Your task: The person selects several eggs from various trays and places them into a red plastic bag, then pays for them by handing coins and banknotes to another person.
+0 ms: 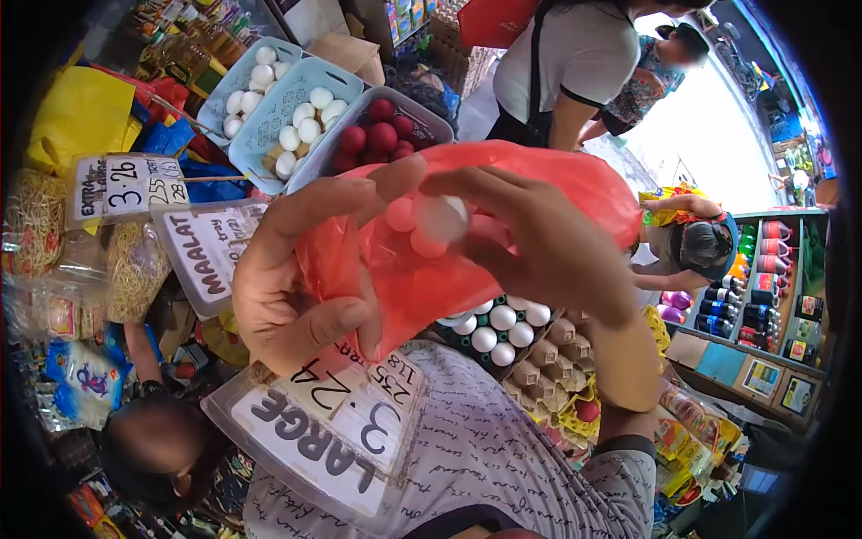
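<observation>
My left hand (289,269) grips the near edge of a thin red plastic bag (417,290), its fingers spread inside the mouth. Between the fingertips of my right hand (545,229), which is blurred, is a white egg (441,217) at the bag's opening. More eggs (431,244) lie within, tinted by the red plastic. A tray of white eggs (503,317) sits just below the bag, partly hidden by it. A card sign (323,431) with handwritten letters and figures stands in front of my shirt.
Blue plastic baskets hold white eggs (308,130) and dark red eggs (382,137) beyond my left hand. Two more card signs (128,185) stand at left. Pulp egg trays (552,364) lie near my right forearm. Several people are nearby; one (566,67) stands across the baskets. Drink bottles (774,269) fill a rack at right.
</observation>
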Demonstrator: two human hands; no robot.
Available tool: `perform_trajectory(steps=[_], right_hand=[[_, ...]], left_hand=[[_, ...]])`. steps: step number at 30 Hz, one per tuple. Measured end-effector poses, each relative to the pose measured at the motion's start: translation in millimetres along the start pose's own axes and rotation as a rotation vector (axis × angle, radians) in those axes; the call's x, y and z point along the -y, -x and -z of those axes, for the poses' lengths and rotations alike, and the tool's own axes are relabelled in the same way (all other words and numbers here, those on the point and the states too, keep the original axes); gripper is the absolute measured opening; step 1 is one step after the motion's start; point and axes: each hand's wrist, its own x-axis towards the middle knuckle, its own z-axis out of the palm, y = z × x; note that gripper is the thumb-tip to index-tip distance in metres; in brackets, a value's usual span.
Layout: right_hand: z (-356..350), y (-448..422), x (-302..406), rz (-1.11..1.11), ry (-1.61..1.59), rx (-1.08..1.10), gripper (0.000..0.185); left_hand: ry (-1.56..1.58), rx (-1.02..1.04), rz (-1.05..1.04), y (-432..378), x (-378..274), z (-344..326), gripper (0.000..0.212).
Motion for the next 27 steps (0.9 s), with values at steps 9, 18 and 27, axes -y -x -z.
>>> perform_trajectory(steps=[9, 18, 27], right_hand=[[-44.3, 17.8, -28.2, -0.284, 0.258, -0.236, 0.048], [-2.4, 157.2, -43.1, -0.492, -0.124, -0.153, 0.042], [-126.7, 142.9, -137.6, -0.332, 0.324, -0.134, 0.054]], left_hand=[[0.036, -0.159, 0.006, -4.0, 1.7, -12.0, 0.070], [-0.088, -0.136, 0.054, -1.6, -0.9, -6.9, 0.079], [-0.169, -0.047, -0.001, 1.3, 1.4, 2.7, 0.077]])
